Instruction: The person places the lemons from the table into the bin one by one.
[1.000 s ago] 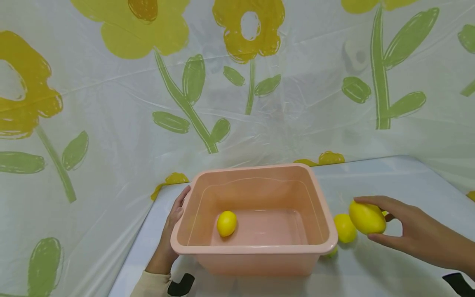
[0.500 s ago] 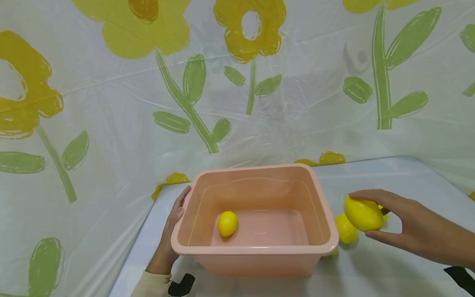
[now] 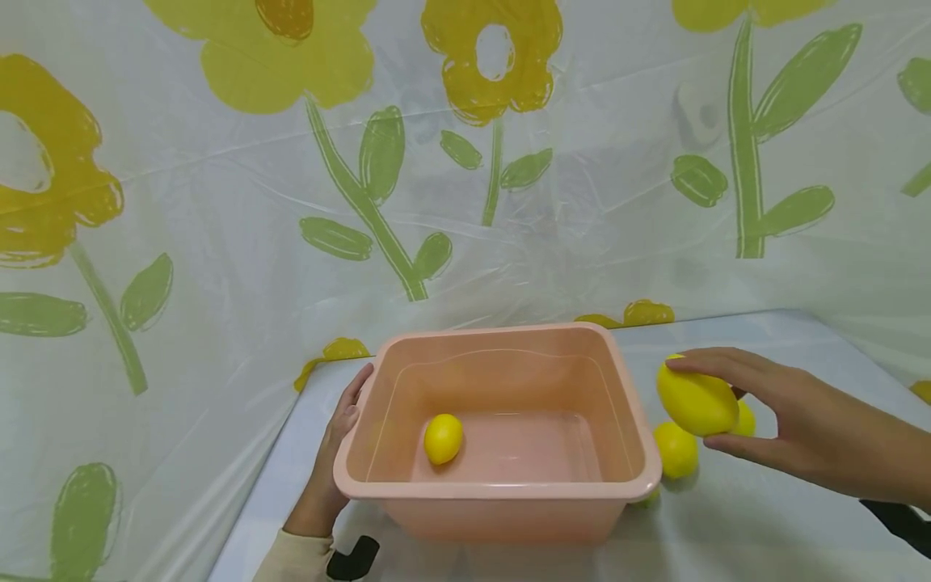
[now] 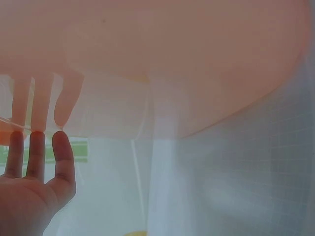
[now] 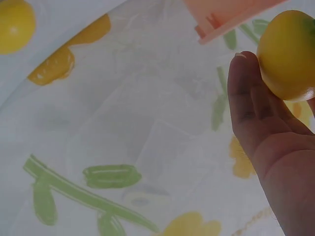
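Observation:
In the head view a pink plastic basin point(image 3: 509, 513) stands on the table with one lemon point(image 3: 443, 439) lying inside at the left. My left hand point(image 3: 333, 449) rests against the basin's left side. The left wrist view shows its fingers point(image 4: 37, 155) straight, tips at the outer wall point(image 4: 197, 54). To the right of the basin, my right hand point(image 3: 807, 420) pinches a lemon point(image 3: 697, 400) between thumb and fingers, raised over the table. That lemon point(image 5: 288, 56) shows a green patch in the right wrist view.
Beside the basin's right wall sits another lemon point(image 3: 676, 449). A further one point(image 3: 744, 419) shows partly behind my right hand, and a greenish-yellow fruit point(image 3: 646, 497) peeks from under the basin's rim. A flower-print sheet point(image 3: 582, 242) hangs behind the white table point(image 3: 771, 533).
My right hand has lifted the lemon up and a little left, closer to the basin. The left hand, the basin and the lemon inside it stay put.

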The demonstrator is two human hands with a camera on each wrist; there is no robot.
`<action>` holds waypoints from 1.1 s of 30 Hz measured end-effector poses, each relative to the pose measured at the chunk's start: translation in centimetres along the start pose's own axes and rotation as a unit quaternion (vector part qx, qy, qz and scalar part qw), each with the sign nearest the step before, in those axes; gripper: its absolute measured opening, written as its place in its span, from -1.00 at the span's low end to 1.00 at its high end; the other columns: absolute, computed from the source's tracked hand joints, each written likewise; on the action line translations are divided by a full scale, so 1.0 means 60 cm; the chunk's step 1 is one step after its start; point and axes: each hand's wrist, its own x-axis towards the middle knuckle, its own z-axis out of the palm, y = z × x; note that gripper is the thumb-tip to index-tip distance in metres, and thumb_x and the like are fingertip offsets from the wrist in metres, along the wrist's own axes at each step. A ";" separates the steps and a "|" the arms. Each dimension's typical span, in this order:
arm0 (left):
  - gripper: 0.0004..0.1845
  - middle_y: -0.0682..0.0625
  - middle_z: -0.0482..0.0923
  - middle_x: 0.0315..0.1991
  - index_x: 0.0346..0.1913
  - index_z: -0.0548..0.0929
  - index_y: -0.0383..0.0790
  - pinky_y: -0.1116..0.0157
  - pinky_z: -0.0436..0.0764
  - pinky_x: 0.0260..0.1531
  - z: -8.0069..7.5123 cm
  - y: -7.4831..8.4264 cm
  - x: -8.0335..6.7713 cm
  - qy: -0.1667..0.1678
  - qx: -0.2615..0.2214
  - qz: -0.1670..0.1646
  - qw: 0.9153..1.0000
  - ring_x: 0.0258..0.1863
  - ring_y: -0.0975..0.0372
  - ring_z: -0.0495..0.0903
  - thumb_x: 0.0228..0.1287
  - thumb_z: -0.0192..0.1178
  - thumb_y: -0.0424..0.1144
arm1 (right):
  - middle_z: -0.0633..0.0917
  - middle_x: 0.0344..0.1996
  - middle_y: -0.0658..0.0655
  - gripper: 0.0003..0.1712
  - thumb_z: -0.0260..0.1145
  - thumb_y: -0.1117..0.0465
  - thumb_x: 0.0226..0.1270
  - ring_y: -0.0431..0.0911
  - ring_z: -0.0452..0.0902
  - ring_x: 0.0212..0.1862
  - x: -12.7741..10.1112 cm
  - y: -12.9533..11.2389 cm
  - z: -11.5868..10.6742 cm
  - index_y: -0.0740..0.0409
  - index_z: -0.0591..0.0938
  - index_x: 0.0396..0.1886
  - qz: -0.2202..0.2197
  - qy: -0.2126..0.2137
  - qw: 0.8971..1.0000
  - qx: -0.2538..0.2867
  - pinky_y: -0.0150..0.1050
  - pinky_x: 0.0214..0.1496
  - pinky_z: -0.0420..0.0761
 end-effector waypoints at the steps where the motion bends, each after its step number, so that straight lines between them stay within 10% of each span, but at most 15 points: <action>1: -0.55 0.41 0.34 0.36 0.42 0.30 0.25 0.61 0.35 0.25 0.000 0.000 0.000 0.000 -0.001 -0.001 1.000 0.32 0.56 0.35 0.56 -0.25 -0.10 | 0.50 0.29 -0.19 0.04 0.66 0.09 -0.11 -0.43 0.45 0.03 0.004 0.000 -0.002 -0.19 0.37 0.43 -0.001 -0.005 1.000 -0.001 -0.73 -0.02 0.41; 12: -0.56 0.40 0.34 0.36 0.41 0.33 0.26 0.63 0.34 0.23 -0.013 -0.007 0.006 -0.030 -0.006 0.027 0.999 0.30 0.56 0.34 0.55 -0.19 -0.08 | 0.44 0.36 -0.17 0.02 0.63 0.07 -0.04 -0.47 0.27 0.35 0.049 -0.023 -0.019 -0.24 0.36 0.45 -0.048 -0.019 0.999 -0.002 -0.79 0.23 0.22; 24: -0.57 0.39 0.37 0.35 0.38 0.34 0.27 0.60 0.37 0.25 -0.002 0.001 0.001 -0.001 -0.019 -0.004 1.000 0.30 0.55 0.37 0.55 -0.19 -0.08 | 0.41 0.39 -0.14 0.06 0.62 0.21 -0.04 -0.37 0.28 0.38 0.085 -0.048 -0.025 -0.18 0.32 0.48 -0.091 -0.033 0.995 0.028 -0.72 0.08 0.42; 33: -0.55 0.40 0.36 0.35 0.42 0.29 0.24 0.59 0.37 0.25 0.002 0.003 -0.006 0.028 0.012 -0.025 0.999 0.31 0.54 0.36 0.54 -0.22 -0.05 | 0.46 0.36 -0.13 0.08 0.64 0.19 -0.04 -0.07 0.51 0.26 0.121 -0.060 -0.022 -0.34 0.30 0.47 -0.076 -0.060 0.995 0.029 -0.24 -0.01 0.70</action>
